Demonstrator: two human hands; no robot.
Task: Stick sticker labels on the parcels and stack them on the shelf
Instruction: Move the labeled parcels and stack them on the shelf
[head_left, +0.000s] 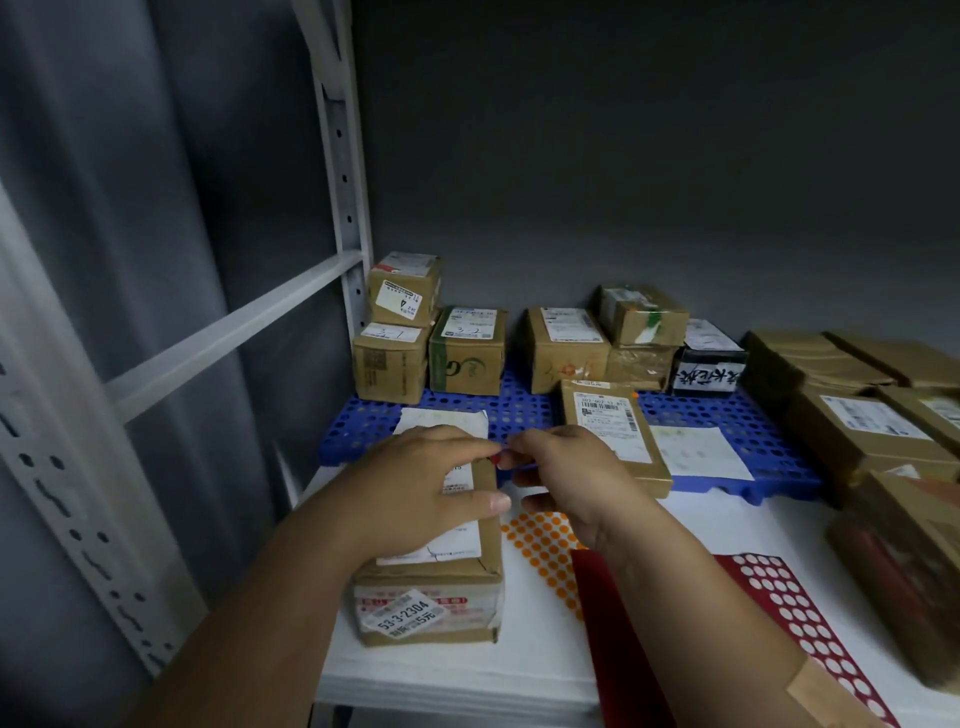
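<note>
the left hand (431, 483) is lying curled over the front parcel (441, 561) while, just right of that parcel, the right hand (561, 478) is pinching a small red sticker (497, 459).

Cardboard, paper, plastic and painted metal

Brown cardboard parcel (431, 566) with matt paper labels and what looks like glossy tape; perforated blue plastic pallet (519, 410); matt white shelf board (467, 670); painted metal upright (340, 156); orange sticker sheet (545, 540).
</note>
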